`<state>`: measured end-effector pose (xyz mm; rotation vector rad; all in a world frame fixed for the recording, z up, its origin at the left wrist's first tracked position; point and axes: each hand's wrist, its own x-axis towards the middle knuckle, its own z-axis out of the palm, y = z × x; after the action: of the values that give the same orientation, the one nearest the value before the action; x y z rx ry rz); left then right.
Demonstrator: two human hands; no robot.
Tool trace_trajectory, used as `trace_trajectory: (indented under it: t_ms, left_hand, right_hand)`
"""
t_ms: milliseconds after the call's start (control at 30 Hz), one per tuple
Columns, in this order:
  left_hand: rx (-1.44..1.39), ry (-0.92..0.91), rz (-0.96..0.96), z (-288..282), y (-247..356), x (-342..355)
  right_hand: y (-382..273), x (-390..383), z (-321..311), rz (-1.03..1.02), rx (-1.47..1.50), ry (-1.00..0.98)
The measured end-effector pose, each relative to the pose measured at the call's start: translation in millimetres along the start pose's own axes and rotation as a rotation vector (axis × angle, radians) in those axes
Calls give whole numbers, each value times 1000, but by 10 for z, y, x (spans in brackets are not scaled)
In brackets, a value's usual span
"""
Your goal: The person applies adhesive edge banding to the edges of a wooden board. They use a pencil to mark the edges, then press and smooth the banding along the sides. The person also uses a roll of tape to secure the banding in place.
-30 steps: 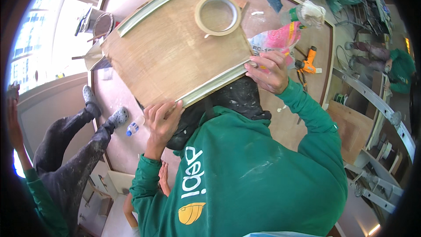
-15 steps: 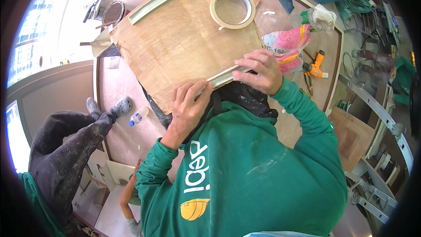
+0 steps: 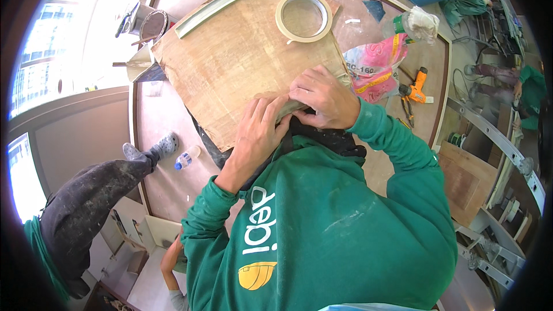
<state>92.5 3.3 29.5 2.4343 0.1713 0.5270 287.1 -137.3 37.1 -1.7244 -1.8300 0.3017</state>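
Since the board (image 3: 230, 63) seems propped on the lap (image 3: 340, 141), both hands are free for its near edge: left hand (image 3: 256, 129) and right hand (image 3: 325, 98) close together, fingers clamped on the strip (image 3: 292, 107), probably steadying it. Tape roll (image 3: 305, 38) lies beyond.

board (image 3: 227, 66): tan, wood-grained | tape roll (image 3: 305, 38): cream | held strip (image 3: 293, 106): apparently grey-green | sweatshirt (image 3: 345, 224): green

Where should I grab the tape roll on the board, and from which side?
I'd pinch the tape roll by its right wall, thumb in its hole, fingers outside, coming from the right with the right hand. It appears to lie flat on the wooden board, its wide hole open; a likely loose tape end sticks out at lower left.
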Motion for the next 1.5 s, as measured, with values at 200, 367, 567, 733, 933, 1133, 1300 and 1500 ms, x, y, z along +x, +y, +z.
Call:
trace_trajectory:
  t_ms: [200, 367, 567, 733, 933, 1133, 1300, 1500]
  left_hand:
    - [75, -27, 24, -205, -106, -229]
    - [153, -53, 8, -415, -245, -495]
    - [177, 13, 53, -485, -333, -655]
    - [206, 46, 34, -380, -309, -580]
    - [198, 33, 50, -112, -131, -273]
    - [194, 19, 24, 101, 55, -5]
    - [230, -20, 24, -244, -89, -339]
    - [141, -38, -11, 28, 93, -53]
  right_hand:
    - [286, -269, -278, -14, -43, -26]
    - [441, -399, -412, -10, -66, -36]
    - [571, -576, -503, -44, -138, 32]
    - [575, -618, -443, -100, -162, 101]
    - [382, -376, -169, -205, -135, 161]
    - [208, -145, 72, -235, -186, 112]
    - [492, -520, -330, -191, -222, 203]
    - [249, -320, -47, -169, -178, 122]
